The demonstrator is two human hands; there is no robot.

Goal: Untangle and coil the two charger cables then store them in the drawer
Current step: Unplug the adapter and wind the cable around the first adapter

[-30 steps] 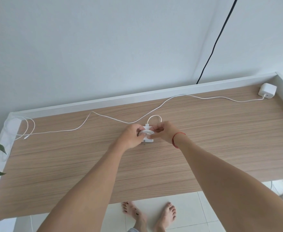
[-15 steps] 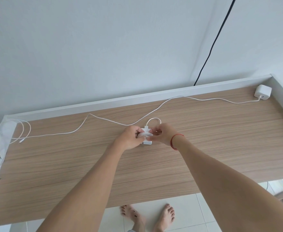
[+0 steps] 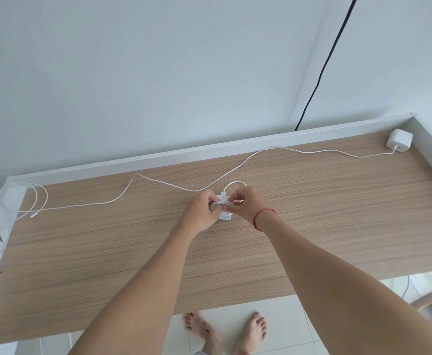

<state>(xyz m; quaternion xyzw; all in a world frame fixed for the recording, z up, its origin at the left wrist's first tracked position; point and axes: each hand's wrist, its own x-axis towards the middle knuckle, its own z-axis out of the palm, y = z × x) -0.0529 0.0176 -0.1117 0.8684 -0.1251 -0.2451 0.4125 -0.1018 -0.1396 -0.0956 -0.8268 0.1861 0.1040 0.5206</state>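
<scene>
Left hand (image 3: 201, 213): fingers curling round and gripping the white cable-wound charger block (image 3: 225, 216), mid-desk.
Right hand (image 3: 247, 204): fingertips pinching that block's windings.
Second charger: white square adapter (image 3: 399, 140) lying at the far right corner of the wood-grain desk (image 3: 337, 201), its long thin white cable (image 3: 158, 180) trailing leftward, uncoiled.

Matt wood-grain desk top (image 3: 312, 226) bears a smooth white plastic-looking charger (image 3: 399, 140) and cable (image 3: 312, 151).

White cables (image 3: 174, 187), wood-grain desk (image 3: 337, 213)
</scene>
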